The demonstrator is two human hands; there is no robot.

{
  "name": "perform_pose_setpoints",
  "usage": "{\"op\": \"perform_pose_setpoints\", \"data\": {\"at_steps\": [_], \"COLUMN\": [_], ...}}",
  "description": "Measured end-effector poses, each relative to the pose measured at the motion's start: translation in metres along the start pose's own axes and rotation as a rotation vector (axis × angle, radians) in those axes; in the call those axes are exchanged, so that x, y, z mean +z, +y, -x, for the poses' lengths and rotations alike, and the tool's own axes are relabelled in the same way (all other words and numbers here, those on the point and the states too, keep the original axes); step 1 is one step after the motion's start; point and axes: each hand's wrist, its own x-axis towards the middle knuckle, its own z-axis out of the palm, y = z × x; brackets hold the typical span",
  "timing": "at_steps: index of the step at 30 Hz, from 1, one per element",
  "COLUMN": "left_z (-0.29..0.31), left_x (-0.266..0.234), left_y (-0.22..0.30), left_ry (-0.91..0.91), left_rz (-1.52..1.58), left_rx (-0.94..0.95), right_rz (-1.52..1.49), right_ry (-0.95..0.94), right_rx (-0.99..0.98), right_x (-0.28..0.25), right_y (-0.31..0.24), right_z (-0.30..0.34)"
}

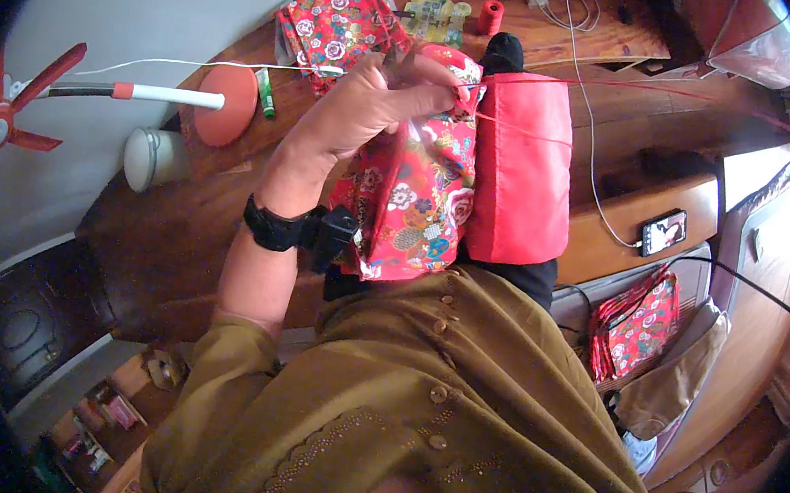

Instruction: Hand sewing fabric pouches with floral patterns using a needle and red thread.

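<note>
My left hand (375,104), with a black band on its wrist, pinches the upper edge of a red floral cloth piece (422,202), which looks folded or sewn into a pouch. The cloth lies over my lap. A plain pinkish-red padded piece (522,173) rests beside it on the right. From the pinched edge, a red thread (606,84) stretches to the right rim of the view. Another red strand crosses the padded piece. My right hand is out of view. Whether a needle is between my left fingers cannot be made out.
More floral cloth (334,30) lies on the wooden table, near a red thread spool (490,17) and a green-and-white tube (265,94). A red-bladed fan (1,128) stands left. Right are a phone (664,233) on a white cable and stacked floral pieces (637,324).
</note>
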Motion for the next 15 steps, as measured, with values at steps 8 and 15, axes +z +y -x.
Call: {"op": "perform_pose_setpoints", "data": {"at_steps": [8, 15], "left_z": [-0.001, 0.001], "left_x": [0.004, 0.006], "left_y": [0.014, 0.008], "left_ry": [-0.017, 0.030], "left_rz": [0.010, 0.018], "left_rx": [-0.107, -0.043], "right_rz": [-0.053, -0.063], "right_ry": [0.025, 0.072], "right_rx": [-0.059, -0.104], "right_x": [0.011, -0.219], "right_y": [0.054, 0.207], "right_z": [-0.026, -0.029]}}
